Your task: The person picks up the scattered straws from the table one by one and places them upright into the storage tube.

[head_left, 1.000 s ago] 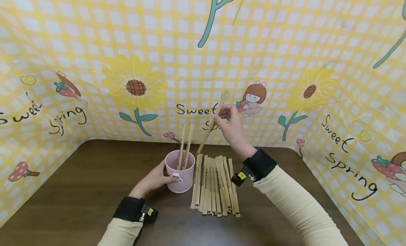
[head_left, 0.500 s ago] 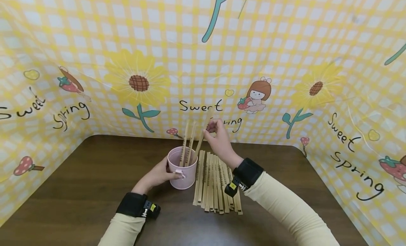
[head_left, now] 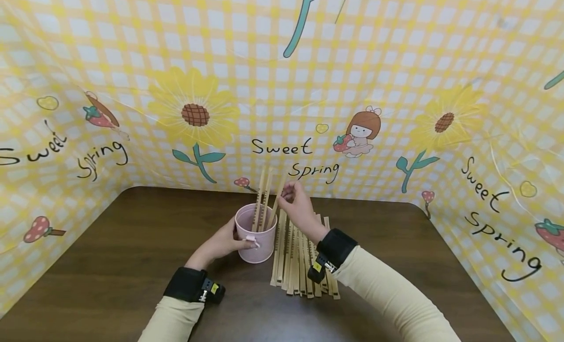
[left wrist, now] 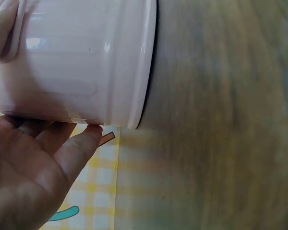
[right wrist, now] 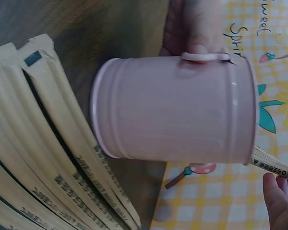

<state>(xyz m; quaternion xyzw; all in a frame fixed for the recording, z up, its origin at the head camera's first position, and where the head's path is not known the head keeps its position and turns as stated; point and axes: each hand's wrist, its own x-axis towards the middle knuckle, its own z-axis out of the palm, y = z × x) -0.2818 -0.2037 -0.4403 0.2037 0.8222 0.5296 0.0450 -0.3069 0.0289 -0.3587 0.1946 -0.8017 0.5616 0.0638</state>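
The pink cup (head_left: 256, 239) stands upright on the dark wooden counter (head_left: 123, 249), a little left of centre, and holds three wrapped chopstick packets. Two of them (head_left: 262, 200) lean side by side against the far rim; the third packet (head_left: 278, 200) slants to the right, its lower end inside the cup and its upper end pinched between the fingertips of the right hand (head_left: 294, 201). The left hand (head_left: 223, 241) wraps round the cup's left side — thumb at the small handle (head_left: 251, 240) on the near wall (the right wrist view shows the thumb tip pressed there). Just to the right of the cup, touching or nearly so, lies a row of paper-wrapped chopstick packets (head_left: 299, 263), flat on the counter and fanned slightly toward the near edge. Behind and to both sides rises a yellow gingham backdrop (head_left: 396, 62) printed with sunflowers.
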